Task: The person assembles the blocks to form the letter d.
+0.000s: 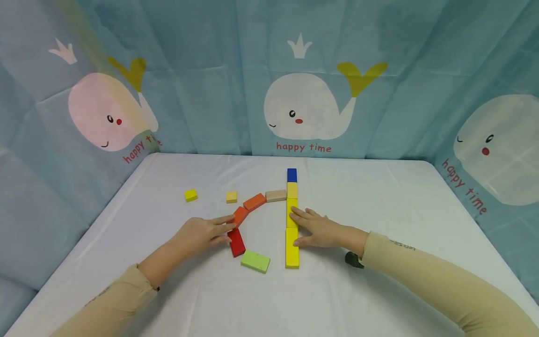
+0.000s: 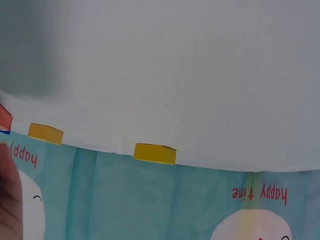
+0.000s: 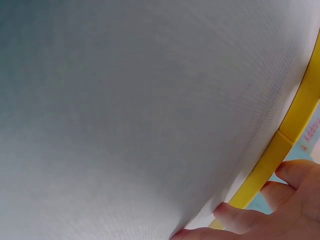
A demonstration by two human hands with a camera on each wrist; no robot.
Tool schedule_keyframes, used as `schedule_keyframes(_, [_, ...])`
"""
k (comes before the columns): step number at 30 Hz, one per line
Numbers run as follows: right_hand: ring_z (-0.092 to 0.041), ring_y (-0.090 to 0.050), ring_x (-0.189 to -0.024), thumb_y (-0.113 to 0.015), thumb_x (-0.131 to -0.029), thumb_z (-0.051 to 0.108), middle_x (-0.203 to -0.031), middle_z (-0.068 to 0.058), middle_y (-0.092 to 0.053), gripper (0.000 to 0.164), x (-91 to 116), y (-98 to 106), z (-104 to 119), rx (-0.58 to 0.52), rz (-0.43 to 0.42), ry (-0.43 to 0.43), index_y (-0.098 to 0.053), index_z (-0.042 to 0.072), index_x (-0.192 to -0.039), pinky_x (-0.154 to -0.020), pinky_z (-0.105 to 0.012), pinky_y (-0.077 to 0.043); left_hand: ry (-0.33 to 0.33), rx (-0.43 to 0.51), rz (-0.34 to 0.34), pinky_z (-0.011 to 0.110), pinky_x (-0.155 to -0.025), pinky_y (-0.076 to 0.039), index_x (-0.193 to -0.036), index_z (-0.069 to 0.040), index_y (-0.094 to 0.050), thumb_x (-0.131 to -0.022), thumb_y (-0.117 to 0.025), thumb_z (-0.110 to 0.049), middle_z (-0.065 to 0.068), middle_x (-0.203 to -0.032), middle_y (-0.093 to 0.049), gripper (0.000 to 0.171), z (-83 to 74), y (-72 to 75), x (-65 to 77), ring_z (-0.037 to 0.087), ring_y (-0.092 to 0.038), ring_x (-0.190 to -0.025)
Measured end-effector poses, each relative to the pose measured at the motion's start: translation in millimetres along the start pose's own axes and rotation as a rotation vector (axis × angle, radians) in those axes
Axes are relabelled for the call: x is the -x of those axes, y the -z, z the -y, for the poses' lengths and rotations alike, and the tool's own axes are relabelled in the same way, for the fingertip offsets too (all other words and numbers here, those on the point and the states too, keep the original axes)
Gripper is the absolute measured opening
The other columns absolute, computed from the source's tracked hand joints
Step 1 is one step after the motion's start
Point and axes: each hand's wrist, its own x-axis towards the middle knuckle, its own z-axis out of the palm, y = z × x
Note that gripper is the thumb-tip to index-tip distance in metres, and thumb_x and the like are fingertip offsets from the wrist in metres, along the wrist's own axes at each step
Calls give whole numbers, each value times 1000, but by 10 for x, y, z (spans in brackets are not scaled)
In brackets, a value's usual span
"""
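Wooden blocks lie on the white table in a straight column and a curve. With fingers extended, my left hand (image 1: 202,234) touches the lower orange block (image 1: 240,216) and the left side of the red block (image 1: 236,243). My right hand (image 1: 322,230) has its fingers spread, fingertips on the upper yellow block (image 1: 292,206) and thumb beside the lower yellow block (image 1: 292,248). Above them the column continues with a pale yellow block (image 1: 292,190) and a blue block (image 1: 292,175). Another orange block (image 1: 254,202) and a beige block (image 1: 275,196) complete the curve's top; a light green block (image 1: 255,261) lies at its bottom.
Two small loose blocks, one bright yellow (image 1: 191,195) and one pale yellow (image 1: 231,197), lie at the back left. The white table (image 1: 370,196) meets a blue curtain (image 1: 202,93) printed with whales. A dark object (image 1: 353,259) shows under the right wrist.
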Motion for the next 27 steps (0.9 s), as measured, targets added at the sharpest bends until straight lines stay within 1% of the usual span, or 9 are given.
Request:
schedule_keyframes(2, [-41, -9, -145, -61, -92, 49, -163, -3, -9, 84, 0, -3, 3, -1, 3, -2, -22, 13, -156, -102, -74, -13, 40, -24, 36, 20, -44, -26, -125, -12, -67, -88, -72, -29, 7, -129, -63, 42, 18, 4, -19, 6, -18, -42])
schedule_keyframes(5, [-41, -9, -145, -61, -92, 49, -163, -4, -9, 83, 4, -6, 10, -1, 4, 4, -22, 12, -156, -102, -74, -14, 82, -47, 88, 20, -44, -25, -128, -11, -65, -89, -71, -20, 8, -131, -61, 40, 13, -11, -26, 6, -17, -44])
schedule_keyframes(9, [-42, -10, -145, -61, -92, 49, -163, -4, -10, 83, 3, -7, 12, 7, 3, 12, -22, 12, -156, -101, -74, -15, 124, -57, 121, 19, -45, -21, -129, -10, -64, -88, -69, -8, 8, -133, -60, 41, -46, -36, -21, 7, -13, -45])
schedule_keyframes(12, [-42, -11, -145, -61, -92, 49, -163, -4, -10, 83, 1, -8, 5, 9, -4, 11, -23, 12, -155, -101, -74, -15, 144, -75, 120, 19, -45, -19, -129, -10, -64, -88, -69, -8, 8, -133, -60, 41, -100, -47, -30, 7, -13, -45])
schedule_keyframes(16, [-41, -11, -145, -61, -92, 49, -163, -3, -11, 83, -5, -7, -10, 12, -9, 6, -23, 12, -155, -101, -74, -15, 155, -88, 116, 20, -45, -21, -129, -10, -65, -88, -69, -8, 8, -131, -61, 41, -156, -48, -52, 7, -14, -44])
schedule_keyframes(21, [-42, -10, -145, -61, -92, 49, -163, -3, -10, 83, -8, -13, -19, 8, -7, 10, -23, 12, -156, -101, -74, -14, 171, -83, 135, 20, -45, -22, -130, -9, -64, -88, -69, -7, 9, -132, -61, 42, -187, -44, -68, 8, -16, -44])
schedule_keyframes(27, [-41, -10, -145, -61, -92, 50, -163, -3, -9, 83, -5, -15, -16, 15, -2, 12, -22, 13, -156, -101, -74, -14, 172, -95, 126, 20, -44, -22, -129, -9, -64, -87, -69, -7, 11, -131, -61, 42, -200, -56, -75, 8, -16, -43])
